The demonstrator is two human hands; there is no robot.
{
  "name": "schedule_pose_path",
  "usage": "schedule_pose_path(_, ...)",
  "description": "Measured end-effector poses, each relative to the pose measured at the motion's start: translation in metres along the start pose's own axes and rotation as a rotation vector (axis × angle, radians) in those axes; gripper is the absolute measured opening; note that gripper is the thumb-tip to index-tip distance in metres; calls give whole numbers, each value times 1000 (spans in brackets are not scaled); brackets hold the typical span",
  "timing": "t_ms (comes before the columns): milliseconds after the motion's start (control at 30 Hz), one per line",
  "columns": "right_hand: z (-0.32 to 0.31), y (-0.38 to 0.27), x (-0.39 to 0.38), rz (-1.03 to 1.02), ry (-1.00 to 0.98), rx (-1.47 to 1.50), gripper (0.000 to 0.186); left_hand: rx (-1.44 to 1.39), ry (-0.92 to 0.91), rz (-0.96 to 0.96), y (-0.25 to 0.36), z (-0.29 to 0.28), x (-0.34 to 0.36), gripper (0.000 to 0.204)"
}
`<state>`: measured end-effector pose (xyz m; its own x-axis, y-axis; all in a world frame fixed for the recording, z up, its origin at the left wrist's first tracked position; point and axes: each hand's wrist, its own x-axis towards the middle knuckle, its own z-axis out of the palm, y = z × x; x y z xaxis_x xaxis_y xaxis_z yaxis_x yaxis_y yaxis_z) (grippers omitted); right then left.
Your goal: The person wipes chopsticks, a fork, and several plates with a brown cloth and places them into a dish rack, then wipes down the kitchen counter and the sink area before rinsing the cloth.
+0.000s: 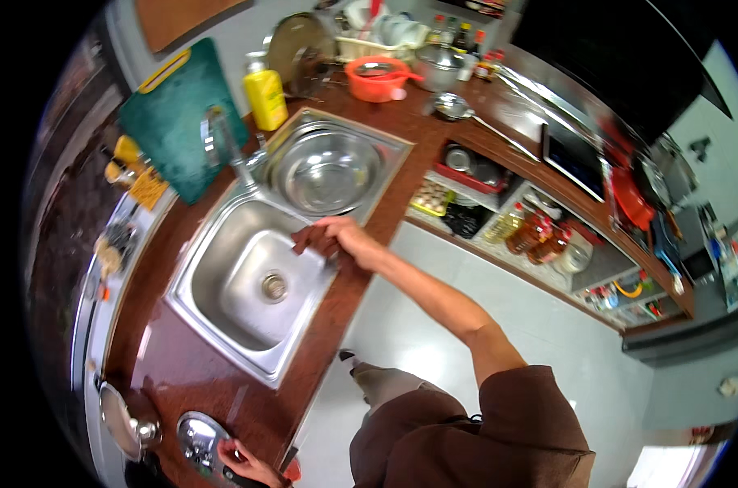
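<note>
My right hand [348,242] reaches over the near rim of the steel sink [230,268], its fingers closed on a crumpled brown cloth [313,237]. Part of the cloth hangs above the basin, where the drain [274,286] shows. A large steel bowl [324,172] sits in the farther basin, beyond that hand. Low in the picture, my left hand [251,465] is at the edge of a round shiny steel lid [198,443], its fingers curled at the rim. The black strip by the left wrist is too unclear to name.
Behind the sink stand a faucet [226,150], a green cutting board [182,122] and a yellow pump bottle [265,98]. An orange basin [377,79], a steel pot [438,65] and a ladle [452,106] are on the far counter. A pot [123,423] stands lower left.
</note>
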<state>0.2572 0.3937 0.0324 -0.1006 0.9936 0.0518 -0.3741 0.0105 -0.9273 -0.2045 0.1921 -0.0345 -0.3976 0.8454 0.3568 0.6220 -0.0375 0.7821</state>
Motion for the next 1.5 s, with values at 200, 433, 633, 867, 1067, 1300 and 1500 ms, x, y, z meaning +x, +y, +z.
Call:
schedule_pose_path(200,21,35,-71,222,7,117,32,-479,-612,-106,128,129,-4,48)
schedule_pose_path(433,22,24,-83,98,-228,20,29,-878,-944,-188,224,203,-12,76)
schedule_pose_path(633,-88,-3,-80,116,-64,-39,28,-859,-1046,-436,253,282,-14,30)
schedule_pose_path(867,-180,-19,-76,55,40,-350,32,-908,-1075,-279,360,325,10,42)
schedule_pose_path(1067,-216,-7,-101,165,246,-401,23,-519,-725,-336,310,363,53,53)
schedule_pose_path(1300,-234,30,-170,328,573,-491,19,-717,-869,-130,299,376,100,45)
schedule_pose_path(1500,-199,30,-165,510,611,-699,20,-655,-457,-347,259,330,116,45)
